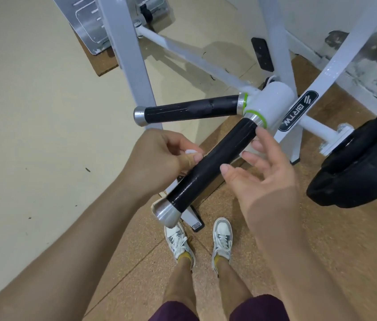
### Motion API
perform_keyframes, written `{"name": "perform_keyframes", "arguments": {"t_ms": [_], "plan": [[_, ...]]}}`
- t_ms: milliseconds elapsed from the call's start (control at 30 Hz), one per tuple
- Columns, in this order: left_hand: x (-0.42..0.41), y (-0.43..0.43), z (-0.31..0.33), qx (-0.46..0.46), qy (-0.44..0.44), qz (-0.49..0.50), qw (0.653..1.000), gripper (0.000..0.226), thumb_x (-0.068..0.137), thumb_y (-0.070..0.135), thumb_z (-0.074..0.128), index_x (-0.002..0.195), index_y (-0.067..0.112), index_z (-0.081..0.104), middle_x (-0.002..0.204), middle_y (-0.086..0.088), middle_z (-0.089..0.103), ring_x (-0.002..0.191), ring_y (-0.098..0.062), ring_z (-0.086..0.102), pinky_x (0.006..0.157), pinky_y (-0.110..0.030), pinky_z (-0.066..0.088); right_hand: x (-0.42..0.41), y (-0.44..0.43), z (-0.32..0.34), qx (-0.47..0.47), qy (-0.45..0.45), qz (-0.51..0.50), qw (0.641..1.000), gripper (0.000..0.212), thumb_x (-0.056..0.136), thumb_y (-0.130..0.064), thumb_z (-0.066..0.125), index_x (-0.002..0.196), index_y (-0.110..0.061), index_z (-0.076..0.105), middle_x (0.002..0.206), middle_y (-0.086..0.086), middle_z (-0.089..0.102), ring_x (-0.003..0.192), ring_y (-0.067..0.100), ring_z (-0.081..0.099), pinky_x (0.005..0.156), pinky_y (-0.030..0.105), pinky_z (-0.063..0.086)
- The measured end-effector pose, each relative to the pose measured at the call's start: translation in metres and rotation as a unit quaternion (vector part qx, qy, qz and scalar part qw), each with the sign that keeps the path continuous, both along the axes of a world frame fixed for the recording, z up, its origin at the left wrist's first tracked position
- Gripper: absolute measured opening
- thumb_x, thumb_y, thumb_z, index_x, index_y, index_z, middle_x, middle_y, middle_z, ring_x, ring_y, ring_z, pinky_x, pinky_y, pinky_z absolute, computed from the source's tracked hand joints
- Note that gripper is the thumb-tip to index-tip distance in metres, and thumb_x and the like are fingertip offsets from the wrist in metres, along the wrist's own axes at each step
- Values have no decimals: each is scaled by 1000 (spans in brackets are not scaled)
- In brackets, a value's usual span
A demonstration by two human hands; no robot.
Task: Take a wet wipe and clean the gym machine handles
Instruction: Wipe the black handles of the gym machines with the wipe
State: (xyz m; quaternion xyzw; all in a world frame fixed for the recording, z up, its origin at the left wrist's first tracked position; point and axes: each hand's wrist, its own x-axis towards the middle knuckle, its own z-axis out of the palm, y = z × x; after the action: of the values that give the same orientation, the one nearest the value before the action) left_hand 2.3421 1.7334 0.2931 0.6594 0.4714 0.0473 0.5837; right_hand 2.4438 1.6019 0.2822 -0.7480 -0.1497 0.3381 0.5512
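1. Flooring [32, 112], pale and smooth, fills the left side of the view.
2. Next comes the person's left hand [159, 156]. Its fingers are curled in, with thumb and fingertips pinching a small white wet wipe [190, 151]. The wipe is bunched so that only a scrap shows, just beside the near handle. It would probably clean better opened out flat across the palm.
3. At centre, the near handle [210, 167] is a black grip that slants from a silver end cap above the person's shoes [222, 237] up to a green-ringed collar on the white machine frame [273, 100]. A far handle [190, 111] juts leftward from the same hub. For a thorough pass, the wipe should wrap the grip and travel from cap to collar, twisting to reach the underside.
4. The right hand [259, 167] has its fingers apart and relaxed and holds nothing. It hovers just beside the near handle; whether a fingertip touches it cannot be told. Steadying the collar end with this hand would likely help.
5. A black weight plate [363, 167] sits at the far right.
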Motion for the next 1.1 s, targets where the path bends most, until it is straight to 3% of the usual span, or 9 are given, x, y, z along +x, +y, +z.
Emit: {"name": "perform_keyframes", "arguments": {"t_ms": [133, 267, 467, 600, 667, 800, 900, 1000, 1100], "plan": [[21, 3, 0, -7, -45, 15, 999, 4, 82, 12, 74, 84, 12, 77, 80, -10, 75, 81, -28, 71, 81, -45, 58, -7, 1, -2, -9, -42, -16, 999, 66, 81, -10, 72, 137, -30, 44, 125, -8, 49, 96, -7, 56, 77, 12, 50], [-1, 1, -5, 18, 25, -36, 999, 9, 84, 18, 71, 77, 18, 76, 71, -6, 73, 71, -24, 70, 76, -49, 58, -19, -1, 4, -9, -50, 0, 999, 56, 85, -6, 66, 132, -30, 49, 119, -8, 47, 83, -10, 57, 68, 4, 46], [11, 2, -1, 8, -39, 0, 999, 7, 82, 19, 73, 87, 15, 78, 79, -5, 76, 79, -24, 71, 82, -47, 57, -35, -4, 7, -48, -181, 61, 980, 51, 87, -7, 62, 136, -14, 50, 139, -1, 34, 105, -13, 47, 86, 10, 46], [-4, 2, -2, 30, 29, -65, 997, 12, 88, 20, 67, 81, 18, 77, 70, 1, 74, 69, -16, 70, 78, -42, 58, -41, -5, 10, -70, -267, 104, 955, 51, 84, -18, 56, 135, -13, 51, 139, 3, 35, 111, 20, 53, 90, 34, 52], [-18, 6, -1, 25, 42, -93, 995, 13, 87, 15, 67, 79, 16, 76, 66, -1, 73, 64, -16, 68, 73, -39, 59, -38, -1, 13, -54, -277, 115, 952, 46, 84, -16, 55, 130, -12, 56, 135, 2, 41, 112, 23, 51, 91, 36, 50], [-13, 4, 2, 9, 6, -67, 998, 8, 87, 17, 69, 84, 18, 77, 73, -1, 75, 71, -18, 70, 73, -32, 57, -27, 13, 15, -25, -317, 139, 938, 39, 84, -8, 56, 122, -7, 61, 124, 6, 52, 112, 24, 50, 93, 30, 46], [-24, 1, 2, 24, 38, -116, 992, 18, 90, 15, 63, 79, 23, 74, 68, 6, 72, 66, -10, 66, 71, -33, 56, -25, 17, 18, -58, -331, 203, 920, 35, 81, -19, 61, 115, -11, 67, 117, 1, 60, 116, 18, 46, 101, 9, 29], [-41, 7, 6, 32, 90, -195, 976, 17, 91, 16, 61, 80, 20, 74, 72, 1, 73, 72, -17, 68, 76, -40, 56, -28, 16, 22, -84, -330, 289, 895, 47, 79, -40, 56, 119, -16, 65, 123, -2, 58, 125, 15, 42, 106, 16, 26], [-38, 9, 11, 94, 119, -221, 963, 14, 90, 20, 61, 85, 22, 74, 76, 6, 72, 75, -11, 66, 76, -32, 54, -25, 15, 23, -85, -323, 299, 894, 49, 81, -35, 58, 126, -17, 59, 130, -1, 52, 128, 13, 38, 107, 13, 22]]}}
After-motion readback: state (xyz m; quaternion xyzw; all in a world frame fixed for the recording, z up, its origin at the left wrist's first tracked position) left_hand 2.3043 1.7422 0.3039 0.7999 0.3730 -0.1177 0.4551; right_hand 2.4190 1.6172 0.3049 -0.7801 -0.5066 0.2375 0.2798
